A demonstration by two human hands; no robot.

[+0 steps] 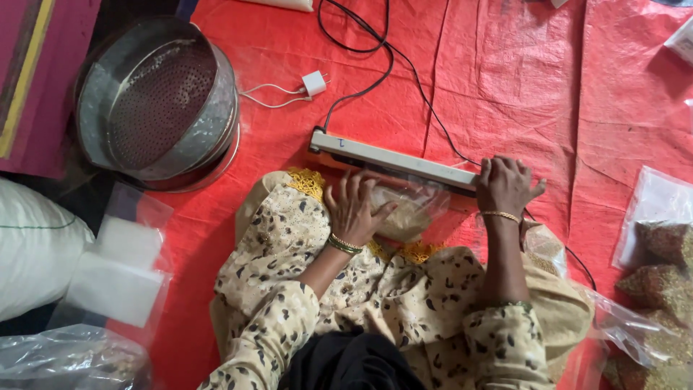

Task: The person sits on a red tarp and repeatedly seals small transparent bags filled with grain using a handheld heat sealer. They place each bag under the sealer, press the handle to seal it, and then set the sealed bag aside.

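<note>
Now right hand (507,185) grip presses sealer bar (393,160) down; left hand (351,209) flat, released, on bag (408,209); sieve (159,105) nearby.

The right hand (507,186) sits on top of the sealing machine's (393,160) far end, so that end of the bar is covered. The left hand (354,209) lies flat over the clear bag (411,209), and the bag's mouth disappears under the bar, so can't tell how far in it goes. What's inside is pale and grainy, too blurry to name.

The black cord (375,50) runs off the top edge, no plug visible. The white sack (36,245) is cut by the left edge, and the filled packets (660,274) run off the right and bottom edges. The metal sieve (155,101) hides whatever it's stacked on; only a rim peeks out.
</note>
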